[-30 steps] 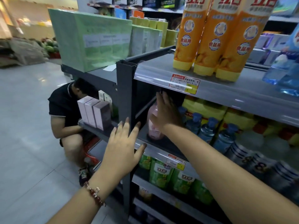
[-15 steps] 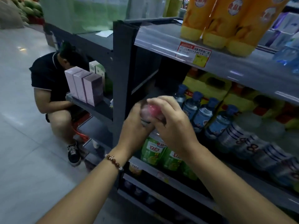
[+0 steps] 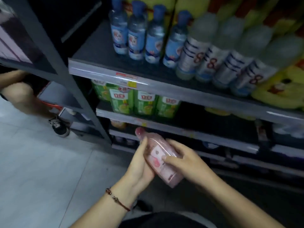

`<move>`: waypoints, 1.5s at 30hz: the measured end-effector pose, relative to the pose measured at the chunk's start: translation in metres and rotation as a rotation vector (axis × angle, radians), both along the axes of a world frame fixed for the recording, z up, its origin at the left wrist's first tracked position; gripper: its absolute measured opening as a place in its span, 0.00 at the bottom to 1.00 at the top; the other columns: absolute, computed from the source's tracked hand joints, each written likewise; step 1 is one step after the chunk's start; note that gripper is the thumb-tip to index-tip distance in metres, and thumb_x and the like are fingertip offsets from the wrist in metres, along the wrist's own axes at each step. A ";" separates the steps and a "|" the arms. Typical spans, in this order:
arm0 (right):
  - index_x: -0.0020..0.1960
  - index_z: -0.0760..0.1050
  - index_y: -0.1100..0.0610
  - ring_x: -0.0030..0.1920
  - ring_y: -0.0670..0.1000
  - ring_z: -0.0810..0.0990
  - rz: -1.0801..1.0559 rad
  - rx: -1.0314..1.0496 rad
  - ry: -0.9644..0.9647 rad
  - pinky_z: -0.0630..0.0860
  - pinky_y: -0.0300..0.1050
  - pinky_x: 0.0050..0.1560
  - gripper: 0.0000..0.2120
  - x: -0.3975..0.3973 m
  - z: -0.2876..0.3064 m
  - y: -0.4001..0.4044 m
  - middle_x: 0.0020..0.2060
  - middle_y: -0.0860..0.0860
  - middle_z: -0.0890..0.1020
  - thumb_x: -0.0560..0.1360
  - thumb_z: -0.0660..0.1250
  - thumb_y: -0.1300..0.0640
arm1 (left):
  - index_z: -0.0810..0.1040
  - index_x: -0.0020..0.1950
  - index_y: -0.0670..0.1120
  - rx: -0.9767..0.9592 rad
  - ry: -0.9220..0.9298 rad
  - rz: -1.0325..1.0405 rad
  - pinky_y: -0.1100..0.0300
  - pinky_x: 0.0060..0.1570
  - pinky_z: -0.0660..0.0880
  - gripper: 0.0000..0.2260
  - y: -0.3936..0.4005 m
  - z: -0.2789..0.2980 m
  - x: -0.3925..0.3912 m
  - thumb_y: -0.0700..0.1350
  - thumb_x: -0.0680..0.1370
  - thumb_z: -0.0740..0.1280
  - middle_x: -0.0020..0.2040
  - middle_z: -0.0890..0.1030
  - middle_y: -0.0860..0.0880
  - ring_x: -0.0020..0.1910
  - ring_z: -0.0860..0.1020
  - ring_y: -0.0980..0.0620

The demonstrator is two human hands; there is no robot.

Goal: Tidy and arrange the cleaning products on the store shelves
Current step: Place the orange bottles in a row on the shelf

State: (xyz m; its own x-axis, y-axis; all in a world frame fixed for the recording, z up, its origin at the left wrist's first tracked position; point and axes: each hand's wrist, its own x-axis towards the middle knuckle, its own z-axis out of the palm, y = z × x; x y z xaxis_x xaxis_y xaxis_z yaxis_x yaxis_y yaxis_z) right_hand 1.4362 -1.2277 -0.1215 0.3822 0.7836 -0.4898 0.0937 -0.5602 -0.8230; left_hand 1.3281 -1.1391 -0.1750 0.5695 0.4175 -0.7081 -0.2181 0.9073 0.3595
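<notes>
pink bottle [image 3: 160,156] tilted in front of the lower shelves [image 3: 181,129], gripped between both hands: left hand [image 3: 141,163] curled round its left side, right hand [image 3: 182,160] pinching the label side.

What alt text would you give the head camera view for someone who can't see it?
Two hands, left hand and right hand, hold a pink bottle tilted in front of dark store shelves. Blue-capped bottles stand on the upper shelf, green bottles on the one below. At far left, a crouching person's sneaker shows.
</notes>
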 end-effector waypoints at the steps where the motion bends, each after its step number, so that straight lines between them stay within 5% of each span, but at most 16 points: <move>1: 0.59 0.76 0.40 0.50 0.35 0.83 -0.030 -0.024 0.029 0.77 0.32 0.53 0.20 0.006 -0.004 -0.024 0.48 0.36 0.84 0.75 0.72 0.62 | 0.78 0.65 0.37 -0.046 0.017 -0.041 0.48 0.51 0.82 0.27 -0.020 -0.007 0.005 0.59 0.83 0.58 0.57 0.84 0.35 0.52 0.85 0.41; 3: 0.65 0.70 0.37 0.53 0.34 0.81 -0.089 -0.074 0.051 0.75 0.28 0.51 0.25 0.014 -0.007 -0.072 0.54 0.36 0.82 0.76 0.72 0.59 | 0.77 0.67 0.37 -0.071 0.035 -0.149 0.46 0.52 0.81 0.29 -0.059 -0.013 0.020 0.61 0.83 0.58 0.60 0.82 0.34 0.54 0.84 0.39; 5: 0.70 0.67 0.35 0.57 0.39 0.81 -0.157 -0.096 0.050 0.77 0.37 0.58 0.28 0.029 -0.009 -0.121 0.60 0.39 0.80 0.76 0.72 0.56 | 0.77 0.67 0.37 -0.019 0.065 -0.286 0.47 0.51 0.81 0.28 -0.096 -0.013 0.043 0.60 0.84 0.58 0.59 0.83 0.34 0.54 0.85 0.40; 9: 0.59 0.69 0.30 0.55 0.43 0.83 -0.363 -0.043 0.109 0.81 0.48 0.58 0.23 0.070 -0.006 -0.222 0.58 0.41 0.81 0.76 0.71 0.56 | 0.74 0.71 0.42 0.227 0.075 -0.628 0.40 0.64 0.76 0.21 -0.171 0.002 0.098 0.53 0.83 0.62 0.62 0.83 0.38 0.61 0.82 0.40; 11: 0.63 0.70 0.34 0.54 0.45 0.84 -0.490 0.000 0.151 0.82 0.49 0.56 0.23 0.091 -0.006 -0.272 0.58 0.43 0.82 0.76 0.72 0.54 | 0.73 0.70 0.45 0.443 0.076 -0.784 0.39 0.64 0.77 0.17 -0.210 0.014 0.126 0.49 0.83 0.64 0.59 0.85 0.41 0.59 0.83 0.41; 15: 0.65 0.73 0.41 0.53 0.46 0.86 -0.745 0.123 0.262 0.80 0.46 0.55 0.16 0.121 -0.008 -0.367 0.54 0.46 0.85 0.78 0.69 0.47 | 0.74 0.70 0.53 0.849 -0.029 -1.011 0.45 0.58 0.81 0.18 -0.287 0.046 0.176 0.45 0.80 0.69 0.58 0.86 0.50 0.56 0.85 0.48; 19: 0.65 0.77 0.48 0.60 0.52 0.83 -1.006 0.333 0.442 0.77 0.52 0.64 0.18 0.131 -0.010 -0.440 0.57 0.51 0.85 0.79 0.63 0.41 | 0.69 0.65 0.78 1.129 -0.197 -1.199 0.53 0.57 0.80 0.27 -0.353 0.074 0.215 0.54 0.73 0.74 0.61 0.82 0.61 0.60 0.81 0.58; 24: 0.59 0.84 0.47 0.53 0.51 0.84 -1.275 0.525 0.604 0.76 0.52 0.58 0.22 0.136 -0.017 -0.504 0.53 0.54 0.86 0.72 0.64 0.38 | 0.55 0.71 0.76 1.372 -0.279 -1.420 0.66 0.55 0.74 0.34 -0.421 0.087 0.257 0.59 0.74 0.73 0.57 0.75 0.77 0.57 0.77 0.71; 28: 0.64 0.80 0.51 0.59 0.55 0.83 -1.399 0.604 0.583 0.77 0.55 0.63 0.24 0.148 -0.018 -0.543 0.58 0.58 0.84 0.73 0.65 0.42 | 0.54 0.81 0.64 1.338 -0.363 -1.525 0.63 0.57 0.76 0.40 -0.457 0.088 0.293 0.58 0.74 0.72 0.57 0.77 0.75 0.58 0.79 0.69; 33: 0.63 0.77 0.51 0.55 0.52 0.85 -1.460 0.520 0.271 0.80 0.51 0.58 0.16 0.194 -0.004 -0.590 0.54 0.52 0.86 0.77 0.69 0.60 | 0.62 0.78 0.62 1.197 -0.512 -1.594 0.53 0.59 0.80 0.31 -0.496 0.079 0.349 0.48 0.78 0.70 0.64 0.82 0.56 0.62 0.81 0.55; 36: 0.62 0.75 0.44 0.51 0.48 0.86 -1.445 0.418 0.115 0.82 0.49 0.52 0.18 0.232 0.006 -0.612 0.52 0.46 0.86 0.75 0.73 0.58 | 0.66 0.73 0.62 1.036 -0.518 -1.623 0.56 0.51 0.83 0.30 -0.523 0.073 0.390 0.42 0.77 0.71 0.62 0.83 0.54 0.60 0.83 0.52; 39: 0.62 0.73 0.40 0.52 0.48 0.86 -1.415 0.344 0.033 0.83 0.54 0.54 0.20 0.280 0.014 -0.638 0.55 0.45 0.85 0.74 0.74 0.53 | 0.67 0.74 0.57 0.948 -0.493 -1.627 0.54 0.53 0.83 0.31 -0.550 0.070 0.441 0.38 0.76 0.73 0.60 0.84 0.53 0.59 0.84 0.50; 42: 0.64 0.73 0.40 0.53 0.49 0.86 -1.395 0.321 0.006 0.82 0.56 0.56 0.23 0.334 0.024 -0.663 0.57 0.46 0.85 0.72 0.74 0.49 | 0.68 0.74 0.54 0.940 -0.473 -1.627 0.51 0.55 0.83 0.32 -0.573 0.071 0.497 0.38 0.74 0.76 0.60 0.84 0.50 0.58 0.84 0.49; 45: 0.66 0.73 0.42 0.53 0.49 0.86 -1.339 0.363 -0.053 0.82 0.56 0.57 0.21 0.388 0.034 -0.684 0.55 0.46 0.86 0.76 0.72 0.56 | 0.71 0.72 0.54 1.019 -0.513 -1.550 0.57 0.51 0.83 0.30 -0.595 0.081 0.553 0.37 0.74 0.76 0.59 0.85 0.52 0.57 0.84 0.51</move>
